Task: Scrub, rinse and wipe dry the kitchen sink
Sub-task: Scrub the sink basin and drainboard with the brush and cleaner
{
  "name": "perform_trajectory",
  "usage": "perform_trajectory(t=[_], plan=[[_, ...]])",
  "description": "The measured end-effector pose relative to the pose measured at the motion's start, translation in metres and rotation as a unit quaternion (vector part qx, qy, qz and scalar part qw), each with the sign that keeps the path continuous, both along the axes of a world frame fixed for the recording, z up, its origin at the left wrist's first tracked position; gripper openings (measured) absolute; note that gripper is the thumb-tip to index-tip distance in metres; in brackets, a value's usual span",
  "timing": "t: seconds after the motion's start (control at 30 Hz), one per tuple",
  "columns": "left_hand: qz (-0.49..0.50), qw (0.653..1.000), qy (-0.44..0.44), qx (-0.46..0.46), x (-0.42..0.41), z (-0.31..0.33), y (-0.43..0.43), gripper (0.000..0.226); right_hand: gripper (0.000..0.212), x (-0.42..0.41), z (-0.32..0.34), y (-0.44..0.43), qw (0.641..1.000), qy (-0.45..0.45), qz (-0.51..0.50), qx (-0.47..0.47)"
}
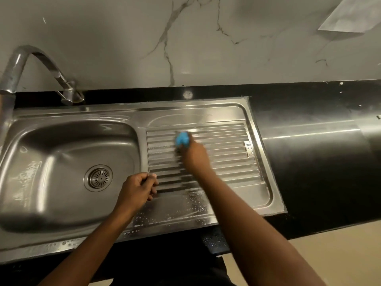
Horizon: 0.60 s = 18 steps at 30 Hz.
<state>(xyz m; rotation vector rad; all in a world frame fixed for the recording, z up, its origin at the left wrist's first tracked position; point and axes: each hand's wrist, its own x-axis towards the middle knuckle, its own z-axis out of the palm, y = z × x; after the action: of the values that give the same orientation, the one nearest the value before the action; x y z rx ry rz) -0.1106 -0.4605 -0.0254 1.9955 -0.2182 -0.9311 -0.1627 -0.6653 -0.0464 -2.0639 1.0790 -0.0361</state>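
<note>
Two hands at the steel sink: right hand, fingers clamped on a blue sponge, probably soft, light and slippery, best gripped across its back, on the ribbed drainboard; left hand curled, empty.

No text, brand or number can be read. A small label sits at the right end of the ribbed drainboard (silvery, with a few dark marks), but its print is too small and blurred to read.
</note>
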Motion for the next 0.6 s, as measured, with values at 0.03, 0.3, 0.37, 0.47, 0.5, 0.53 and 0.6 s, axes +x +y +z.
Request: perform_trajectory(t=[0.03,0.3,0.37,0.47,0.5,0.53,0.6], plan=[[-0.003,1.0,0.0,0.006,-0.002,0.001,-0.004,0.033,0.051,0.013,-0.001,0.015,0.999,0.006,0.04,0.005],[-0.008,1.0,-0.003,-0.004,-0.013,0.006,-0.017,0.032,0.056,-0.042,-0.008,-0.067,0.997,0.057,0.0,-0.057],[-0.011,1.0,-0.005,-0.003,-0.018,0.005,-0.022,0.033,0.054,-0.079,-0.004,-0.105,0.993,0.061,-0.073,-0.069],[-0.02,1.0,-0.002,-0.004,-0.025,0.002,-0.031,0.034,0.05,-0.117,0.006,-0.144,0.986,0.062,-0.137,-0.071],[-0.024,1.0,-0.004,-0.004,-0.027,0.002,-0.034,0.034,0.049,-0.121,0.006,-0.149,0.985,0.067,-0.141,-0.071],[-0.026,1.0,-0.005,-0.004,-0.029,0.002,-0.038,0.034,0.048,-0.121,0.005,-0.152,0.984,0.063,-0.148,-0.07],[-0.022,1.0,-0.007,-0.007,-0.032,0.003,-0.045,0.034,0.047,-0.11,0.003,-0.145,0.983,0.026,-0.174,-0.051]])
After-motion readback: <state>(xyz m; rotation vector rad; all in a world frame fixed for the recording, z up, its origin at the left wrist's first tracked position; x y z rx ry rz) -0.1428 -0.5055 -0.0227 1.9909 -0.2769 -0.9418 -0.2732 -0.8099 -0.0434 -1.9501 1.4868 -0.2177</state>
